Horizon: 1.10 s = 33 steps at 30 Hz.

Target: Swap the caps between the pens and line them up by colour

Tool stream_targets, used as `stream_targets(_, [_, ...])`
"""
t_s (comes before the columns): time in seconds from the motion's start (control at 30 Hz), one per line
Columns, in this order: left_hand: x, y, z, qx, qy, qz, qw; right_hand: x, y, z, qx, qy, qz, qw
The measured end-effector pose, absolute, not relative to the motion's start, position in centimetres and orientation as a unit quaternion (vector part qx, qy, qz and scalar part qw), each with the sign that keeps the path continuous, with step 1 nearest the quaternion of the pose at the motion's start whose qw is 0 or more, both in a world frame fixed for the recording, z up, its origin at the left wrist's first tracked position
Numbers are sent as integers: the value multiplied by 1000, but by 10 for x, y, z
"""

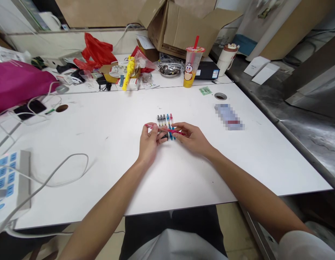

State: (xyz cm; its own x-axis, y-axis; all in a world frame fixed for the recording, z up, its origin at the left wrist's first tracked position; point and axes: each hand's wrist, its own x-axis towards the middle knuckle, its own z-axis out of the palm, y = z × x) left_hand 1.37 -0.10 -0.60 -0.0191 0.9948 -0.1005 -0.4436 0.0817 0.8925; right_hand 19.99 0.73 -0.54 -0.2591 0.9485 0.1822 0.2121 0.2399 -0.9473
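Observation:
Between my two hands a red pen [167, 129] is held nearly level, tilted slightly down to the right. My left hand [151, 139] pinches its left end, and the fingers of my right hand [190, 136] close on its right end. Behind and beneath it, a row of pens lies side by side on the white table: several grey-black pens [161, 118], a blue pen [168, 118] and a red pen [171, 117] at the right end. My fingers and the held pen cover the middle and lower parts of this row.
A drink cup [191, 66] with a red straw stands at the back, near a tape roll [220, 96]. A blurred-out item [229, 117] lies to the right on the table [108, 173]. At left are a power strip [12, 180] and loose cables; cardboard boxes [181, 27] stand behind.

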Motion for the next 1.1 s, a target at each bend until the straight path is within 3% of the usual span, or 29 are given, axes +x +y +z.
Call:
stream_targets(0.17, [13, -1, -6, 359, 401, 573, 618, 195, 4, -4, -481, -636, 465, 384])
stream_targets(0.3, [11, 0, -5, 344, 401, 587, 614, 196, 4, -1, -453, -649, 446, 418])
stream_targets(0.43, [10, 2, -5, 339, 408, 584, 615, 199, 6, -1, -464, -659, 461, 371])
stream_targets(1.1, [9, 3, 1, 327, 407, 588, 618, 195, 2, -1, -484, -659, 439, 371])
